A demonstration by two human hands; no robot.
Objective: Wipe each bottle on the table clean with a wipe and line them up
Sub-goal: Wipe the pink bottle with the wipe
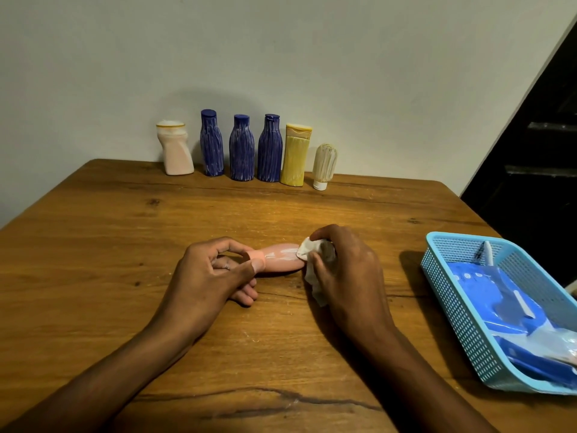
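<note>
A pink bottle (278,257) lies on its side near the middle of a wooden table (93,229). The left hand (208,270) pinches its cap end between thumb and curled fingers. The right hand (343,267), fingers curled, grips a crumpled white wipe (307,250) pressed to the bottle's other end. White streaks show on the bottle, so wiping appears to be under way. Six bottles (242,148) stand in a row at the far edge. Next, it likely needs standing beside them. A blue basket (449,295) sits right.
</note>
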